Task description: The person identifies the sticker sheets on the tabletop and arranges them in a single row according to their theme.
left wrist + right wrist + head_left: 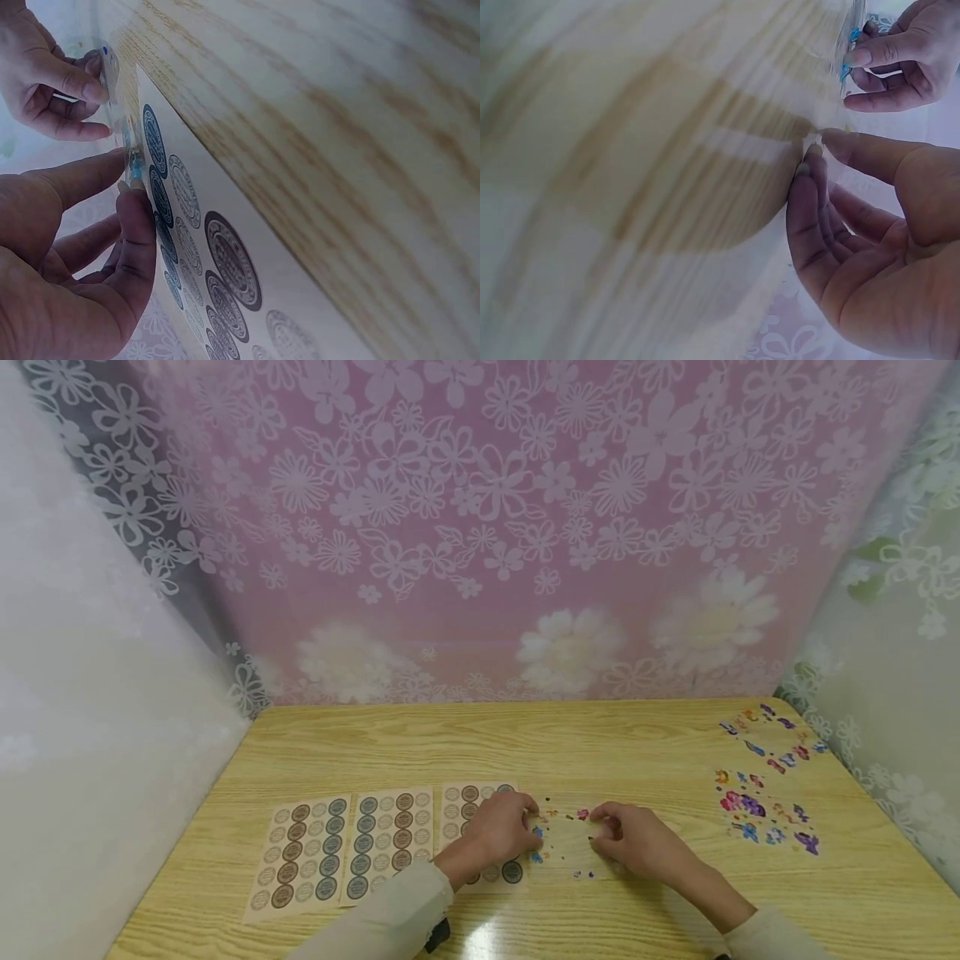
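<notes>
A clear sheet with small colourful stickers point(570, 845) is held between both hands, low over the table. My left hand point(498, 825) pinches its left edge between thumb and fingers, above a sheet of round stickers point(491, 877). A blue sticker point(136, 166) shows beside those fingertips in the left wrist view. On the opposite edge, my right hand point(641, 842) pinches the sheet with thumb and fingertips, also seen in the right wrist view, where the transparent film is hard to make out against the wood.
Two more sheets of round brown and grey stickers point(300, 852) lie to the left. At the right, two clear sheets with colourful stickers point(742, 803) lie on the wooden table point(487, 739). A pink floral curtain point(465, 527) hangs behind the far edge.
</notes>
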The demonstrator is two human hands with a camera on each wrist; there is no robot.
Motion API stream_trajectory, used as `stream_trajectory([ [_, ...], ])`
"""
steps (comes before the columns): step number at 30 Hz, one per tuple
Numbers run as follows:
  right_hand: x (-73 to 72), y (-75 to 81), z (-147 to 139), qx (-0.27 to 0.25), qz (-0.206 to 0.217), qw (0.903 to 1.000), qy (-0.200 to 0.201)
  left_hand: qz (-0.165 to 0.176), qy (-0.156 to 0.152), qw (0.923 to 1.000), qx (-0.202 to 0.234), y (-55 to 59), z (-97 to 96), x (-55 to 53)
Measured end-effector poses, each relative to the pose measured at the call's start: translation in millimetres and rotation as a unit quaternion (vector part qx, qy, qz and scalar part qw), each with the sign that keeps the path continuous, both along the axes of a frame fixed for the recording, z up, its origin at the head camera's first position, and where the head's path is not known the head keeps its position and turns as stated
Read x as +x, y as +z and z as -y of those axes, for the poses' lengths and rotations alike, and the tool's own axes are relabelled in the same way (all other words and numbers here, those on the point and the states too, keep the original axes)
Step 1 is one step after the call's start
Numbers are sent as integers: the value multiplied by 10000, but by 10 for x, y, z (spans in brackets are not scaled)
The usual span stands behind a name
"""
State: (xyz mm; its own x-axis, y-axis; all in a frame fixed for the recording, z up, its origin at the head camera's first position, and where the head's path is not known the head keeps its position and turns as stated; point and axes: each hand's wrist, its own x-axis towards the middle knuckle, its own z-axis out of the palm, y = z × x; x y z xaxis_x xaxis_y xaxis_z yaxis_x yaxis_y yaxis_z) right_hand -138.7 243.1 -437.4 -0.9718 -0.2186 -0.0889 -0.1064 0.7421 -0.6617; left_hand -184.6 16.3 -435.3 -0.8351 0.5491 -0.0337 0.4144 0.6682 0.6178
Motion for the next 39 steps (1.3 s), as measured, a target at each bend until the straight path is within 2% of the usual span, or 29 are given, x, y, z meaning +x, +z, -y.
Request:
stream_trajectory([
  [7,17,17,6,339,9,9991,-259,-119,14,9999,-69,-9,3,-12],
  [18,30,21,13,507,-18,9983,-293,-96,60,9999,-106,5,11,-4],
  [27,48,15,22,1287,-203,9897,-593,-131,93,9997,-181,3,11,-4],
  [33,43,1,13,1307,-264,9895,-557,-161,132,9995,-232,2,8,9],
  [39,44,-4,14,1289,-279,9896,-566,-238,272,9980,-527,5,-8,44],
])
